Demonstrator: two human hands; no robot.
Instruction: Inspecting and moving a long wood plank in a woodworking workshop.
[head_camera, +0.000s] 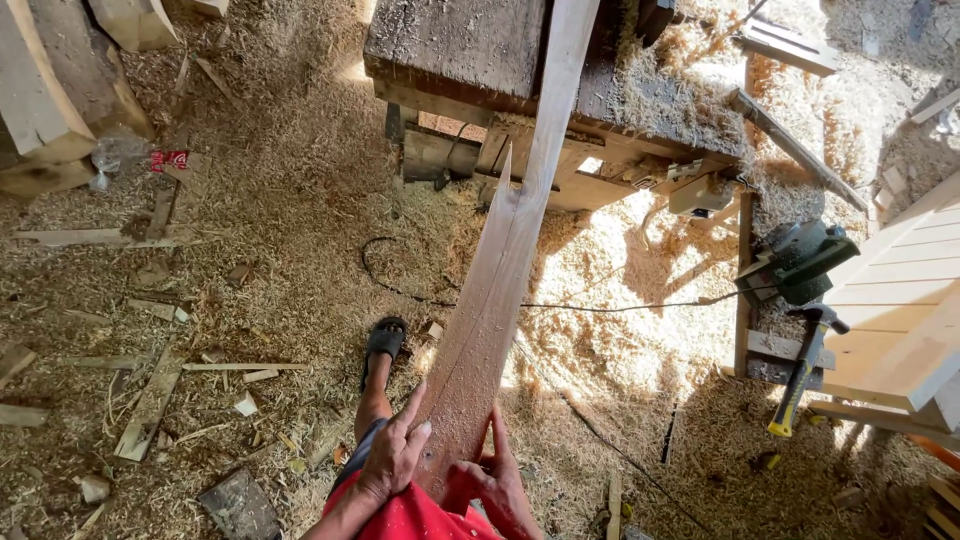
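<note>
Both hands hold the near end of a long wooden plank (500, 260) that runs from the person's lap, at 6 o'clock in the view, up toward 12 o'clock, where its far end lies across a dark, sawdust-covered bench (460, 45). The plank has a curved cut along its length and a split-off sliver rising near its middle. The left hand (392, 455) lies flat against the plank's left edge, its fingers (412, 410) stretched out and pressing on the wood rather than curled round it. The right hand (492, 478) clasps the plank's right edge from the side and beneath, fingers wrapped on the board. A foot in a black sandal (384, 342) stands on the floor (280, 220) at 10 o'clock from the hands, and the floor is thick with wood shavings and offcuts. A black cable (600, 306) trails across the shavings behind the plank. At 3 o'clock a hammer (805, 365) with a yellow-and-black grip leans against a stack of pale boards (900, 310), with a green power tool (800, 260) just above it.
</note>
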